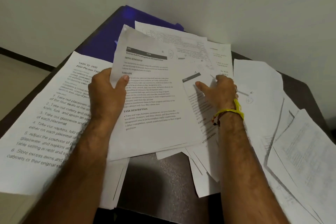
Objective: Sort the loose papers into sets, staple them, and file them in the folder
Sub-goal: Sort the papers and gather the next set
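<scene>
Loose papers (283, 114), thin white printed sheets with creased and overlapping edges, lie scattered over a dark, smooth table (163, 178). The left hand (107, 92) grips a sheaf of printed pages (152, 100) at its left edge, thumb curled over the top sheet and fingers hidden behind, holding it raised above the pile. The right hand (218, 91) rests on sheets just beside the sheaf, thumb stretched out; its fingers bend over the paper, and whether they pinch a sheet cannot be told. A glossy blue folder (107, 42) lies flat at the table's far corner, partly covered by paper. A yellow thread band (234, 111) circles the right wrist.
</scene>
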